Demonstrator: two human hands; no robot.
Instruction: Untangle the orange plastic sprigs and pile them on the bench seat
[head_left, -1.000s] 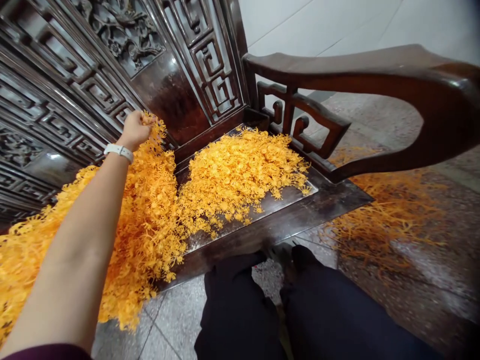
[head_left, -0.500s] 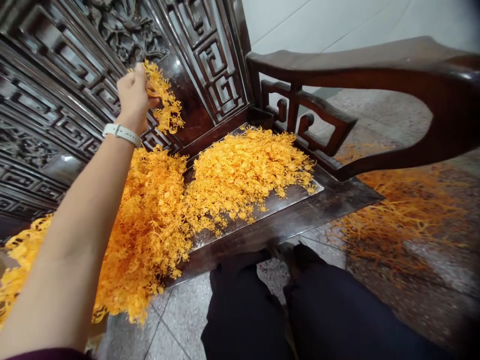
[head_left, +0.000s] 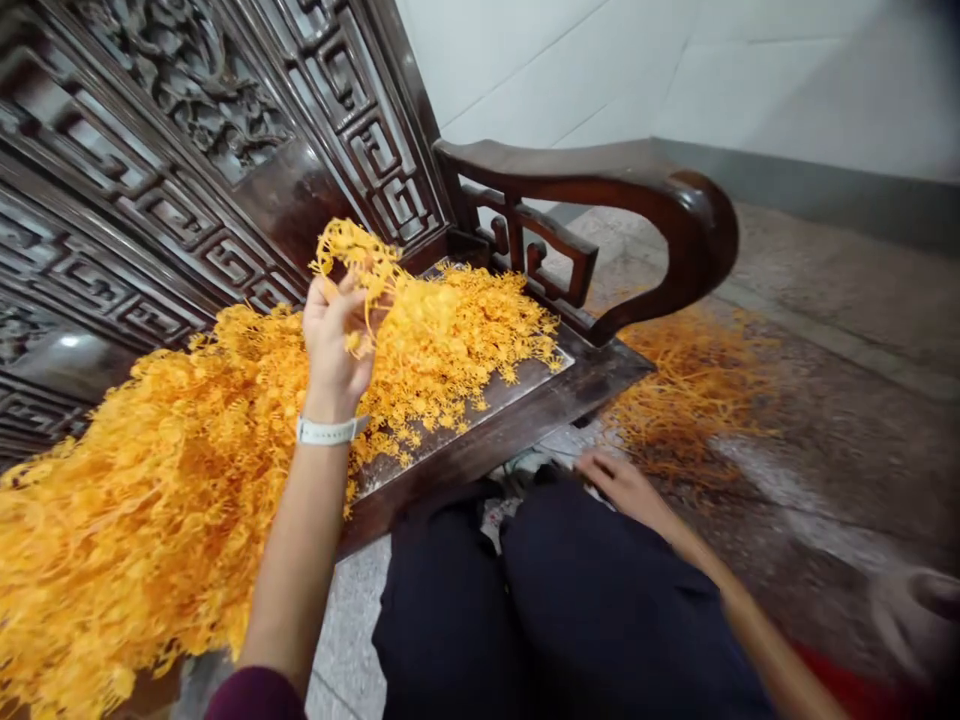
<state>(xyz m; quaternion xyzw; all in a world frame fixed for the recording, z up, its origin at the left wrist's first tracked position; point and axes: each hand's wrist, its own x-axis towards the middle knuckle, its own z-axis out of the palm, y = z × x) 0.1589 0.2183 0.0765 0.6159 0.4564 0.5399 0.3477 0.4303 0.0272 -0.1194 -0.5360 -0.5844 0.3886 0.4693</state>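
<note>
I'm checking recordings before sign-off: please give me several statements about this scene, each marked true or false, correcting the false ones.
1. The left hand holds some yellow sprigs. True.
2. The pale wristband is on the right arm. False: it is on the left.
3. The right hand is low, beside the dark trousers. True.
4. Orange strands lie on the floor beyond the armrest. True.
5. The backrest is smooth and solid. False: it has openwork carving.

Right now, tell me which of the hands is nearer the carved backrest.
Left. The left hand is raised in front of the carved backrest, holding yellow strands; the right hand is low beside the right knee, beyond the front edge of the bench seat.
</note>
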